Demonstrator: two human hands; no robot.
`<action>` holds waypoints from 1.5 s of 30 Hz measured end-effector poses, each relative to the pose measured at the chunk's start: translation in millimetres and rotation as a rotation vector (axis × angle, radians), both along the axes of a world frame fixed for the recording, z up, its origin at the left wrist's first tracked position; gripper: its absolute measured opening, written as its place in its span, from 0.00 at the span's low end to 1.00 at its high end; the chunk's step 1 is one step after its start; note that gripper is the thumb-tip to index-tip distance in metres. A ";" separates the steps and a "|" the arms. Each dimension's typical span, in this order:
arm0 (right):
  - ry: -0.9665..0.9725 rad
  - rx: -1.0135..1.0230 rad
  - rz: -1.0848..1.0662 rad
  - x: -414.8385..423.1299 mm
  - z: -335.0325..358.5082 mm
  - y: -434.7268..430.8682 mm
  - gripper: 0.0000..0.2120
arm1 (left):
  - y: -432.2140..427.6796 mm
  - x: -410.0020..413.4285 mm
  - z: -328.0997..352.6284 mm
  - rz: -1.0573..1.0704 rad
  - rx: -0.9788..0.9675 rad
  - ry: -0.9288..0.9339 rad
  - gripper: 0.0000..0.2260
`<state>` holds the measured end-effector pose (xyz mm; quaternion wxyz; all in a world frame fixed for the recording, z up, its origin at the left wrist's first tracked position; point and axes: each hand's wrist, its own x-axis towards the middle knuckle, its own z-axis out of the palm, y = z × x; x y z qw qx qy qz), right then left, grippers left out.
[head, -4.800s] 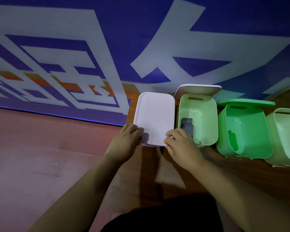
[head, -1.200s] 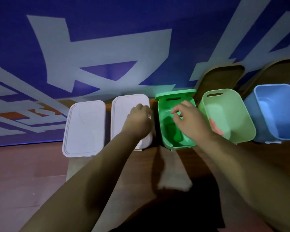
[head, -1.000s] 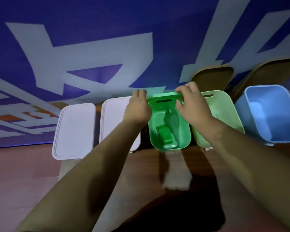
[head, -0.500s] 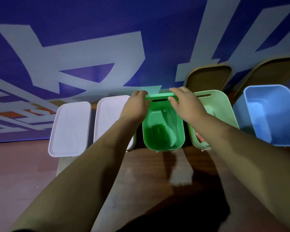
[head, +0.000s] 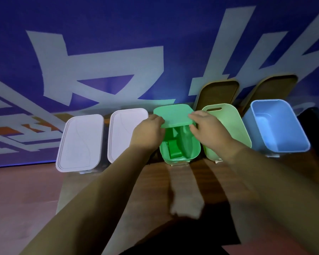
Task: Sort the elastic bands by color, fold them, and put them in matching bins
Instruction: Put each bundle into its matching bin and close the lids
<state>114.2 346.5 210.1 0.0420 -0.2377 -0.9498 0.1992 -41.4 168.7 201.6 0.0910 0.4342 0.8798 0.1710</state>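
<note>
My left grip (head: 147, 131) and right grip (head: 208, 129) both hold the flat, round-cornered green plastic lid (head: 173, 115) just above the centre of the frame. The left one has curled fingers pinching the lid's near left corner. The right one pinches the near right edge, fingers on top.

The lid's long axis runs away from me, towards the upper part of the frame. It covers the far half of the bright green plastic bin (head: 180, 153), and the near half is open. The bin's long axis lies the same way, and its mouth faces up at me. A folded green elastic band (head: 174, 150) lies inside, against the near left wall.

Left of the green bin, two bins stand shut under white plastic lids (head: 80, 142) (head: 125, 133). To its right is an open pale green bin (head: 226, 129) with a slot handle at its far end, then an open light blue bin (head: 278, 126).

The row sits along the far edge of a brown wooden tabletop (head: 155, 181). Two brown lids (head: 217, 94) (head: 273, 89) lean upright against the blue banner wall (head: 99, 24), which carries large white characters. Reddish floor (head: 22, 199) fills the lower left of the frame. The light is dim.
</note>
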 end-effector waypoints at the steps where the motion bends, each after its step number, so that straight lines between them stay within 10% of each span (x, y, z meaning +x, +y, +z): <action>1: -0.026 0.017 -0.006 8.8 1.0 -8.7 0.22 | -7.4 5.8 0.3 -0.024 -0.021 0.036 0.16; 11: -0.316 0.153 -0.046 52.4 -29.3 -62.7 0.20 | -40.6 47.4 -25.9 -0.321 -0.190 0.112 0.15; 30: -0.250 0.105 0.154 69.3 -63.6 -44.0 0.14 | -32.0 65.2 -54.6 -0.297 -0.291 0.196 0.12; 45: -0.229 -0.057 0.506 94.9 -57.7 15.5 0.13 | 27.4 141.0 -28.0 0.252 -0.536 -0.030 0.18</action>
